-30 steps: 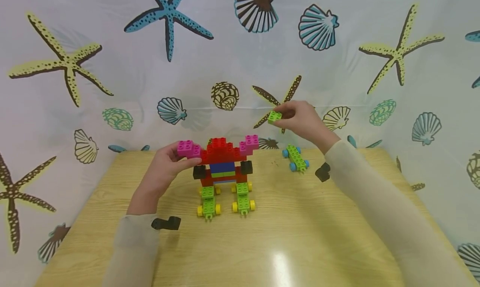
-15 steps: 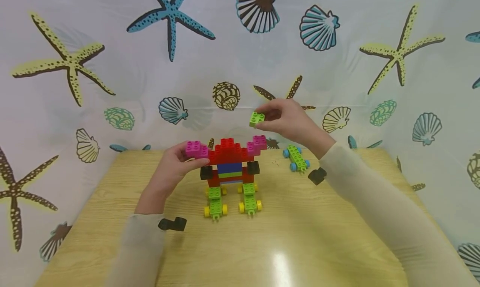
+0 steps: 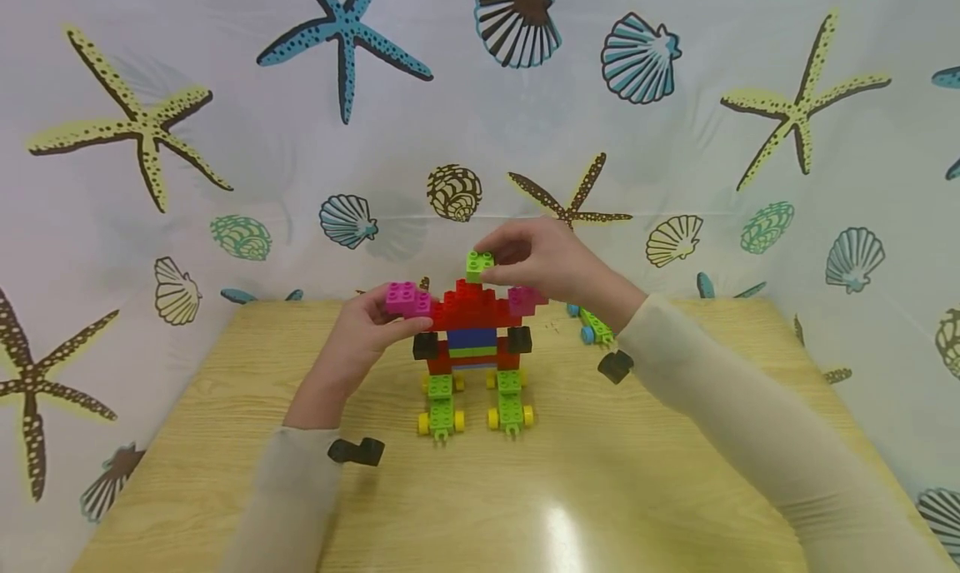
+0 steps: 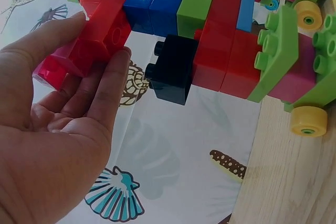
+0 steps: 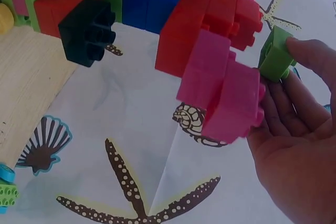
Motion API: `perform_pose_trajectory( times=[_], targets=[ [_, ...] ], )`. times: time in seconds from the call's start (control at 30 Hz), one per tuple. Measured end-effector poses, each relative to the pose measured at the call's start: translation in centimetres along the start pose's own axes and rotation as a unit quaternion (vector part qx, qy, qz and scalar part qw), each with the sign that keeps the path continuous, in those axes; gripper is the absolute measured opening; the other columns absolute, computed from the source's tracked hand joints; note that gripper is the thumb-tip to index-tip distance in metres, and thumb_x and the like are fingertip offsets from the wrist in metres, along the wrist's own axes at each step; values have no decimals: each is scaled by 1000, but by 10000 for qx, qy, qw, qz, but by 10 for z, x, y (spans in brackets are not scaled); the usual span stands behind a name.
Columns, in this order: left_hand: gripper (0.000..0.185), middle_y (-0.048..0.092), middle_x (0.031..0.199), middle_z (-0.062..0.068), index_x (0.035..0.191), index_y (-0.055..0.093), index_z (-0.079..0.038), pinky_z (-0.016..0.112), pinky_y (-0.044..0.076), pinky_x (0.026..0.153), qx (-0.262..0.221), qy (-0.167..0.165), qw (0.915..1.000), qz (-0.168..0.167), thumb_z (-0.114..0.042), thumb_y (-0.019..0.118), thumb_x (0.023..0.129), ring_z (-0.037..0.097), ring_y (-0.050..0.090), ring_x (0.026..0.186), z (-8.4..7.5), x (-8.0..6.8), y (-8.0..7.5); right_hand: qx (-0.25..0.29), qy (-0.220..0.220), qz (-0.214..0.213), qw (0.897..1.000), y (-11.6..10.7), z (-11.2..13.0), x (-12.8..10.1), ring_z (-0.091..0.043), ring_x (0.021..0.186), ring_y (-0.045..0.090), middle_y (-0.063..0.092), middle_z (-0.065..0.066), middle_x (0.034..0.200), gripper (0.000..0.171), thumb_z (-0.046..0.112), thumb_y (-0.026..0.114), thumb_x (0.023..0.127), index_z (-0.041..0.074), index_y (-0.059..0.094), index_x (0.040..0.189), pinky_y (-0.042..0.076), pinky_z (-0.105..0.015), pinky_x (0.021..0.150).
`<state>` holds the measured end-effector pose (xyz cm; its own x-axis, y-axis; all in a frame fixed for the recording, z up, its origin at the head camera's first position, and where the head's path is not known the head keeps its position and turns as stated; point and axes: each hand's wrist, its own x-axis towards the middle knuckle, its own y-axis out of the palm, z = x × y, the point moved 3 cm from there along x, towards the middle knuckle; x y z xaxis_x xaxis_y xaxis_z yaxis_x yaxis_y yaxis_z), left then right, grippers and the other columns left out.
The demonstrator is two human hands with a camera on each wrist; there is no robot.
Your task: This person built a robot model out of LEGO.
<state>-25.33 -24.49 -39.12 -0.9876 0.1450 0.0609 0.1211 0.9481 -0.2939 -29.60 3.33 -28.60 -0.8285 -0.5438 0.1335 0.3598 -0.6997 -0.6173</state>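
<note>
A brick figure (image 3: 471, 331) stands on the wooden table (image 3: 600, 490): red body, blue and green bands, black side blocks, pink arms, and two green wheeled feet with yellow wheels. My left hand (image 3: 367, 327) pinches its left pink arm (image 3: 407, 298), thumb and fingers on that brick (image 4: 79, 56) in the left wrist view. My right hand (image 3: 536, 261) pinches a small green brick (image 3: 478, 265) right at the red top of the figure. In the right wrist view the green brick (image 5: 275, 53) sits at my fingertips beside the right pink arm (image 5: 223, 95).
A green wheeled piece with blue wheels (image 3: 592, 327) lies on the table behind my right wrist. A curtain printed with starfish and shells (image 3: 480, 98) hangs close behind the table. Black wrist camera mounts (image 3: 356, 451) show on both sleeves.
My right hand has carried the green brick leftward and down, from the air at the right to the top of the figure. My left hand keeps its hold on the pink arm.
</note>
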Motion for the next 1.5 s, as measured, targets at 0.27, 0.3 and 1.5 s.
perform_pose_trajectory(
  times=[0.27,0.3,1.5],
  targets=[
    [55,71,149,16,152,63,-10,19,57,105,19,-38,10000,1,-26,82,104,27,67,136,1,1,1,-93,127,181,9997,11,1,0,-23,118,78,83,-3,129,39,23,87,100,15,80,137,65,-43,109],
    [55,71,149,16,152,63,-10,19,57,105,28,-43,10000,-3,-26,82,104,28,67,136,1,1,1,-106,136,198,9997,12,1,0,-23,118,78,83,-3,130,39,23,87,100,16,80,138,65,-44,109],
    [57,71,150,14,153,63,-12,25,57,110,90,-96,9999,88,-30,84,103,29,65,139,1,3,-1,-314,207,230,9990,5,-2,1,-21,122,75,81,0,134,41,34,85,101,20,79,139,64,-44,109]
  ],
)
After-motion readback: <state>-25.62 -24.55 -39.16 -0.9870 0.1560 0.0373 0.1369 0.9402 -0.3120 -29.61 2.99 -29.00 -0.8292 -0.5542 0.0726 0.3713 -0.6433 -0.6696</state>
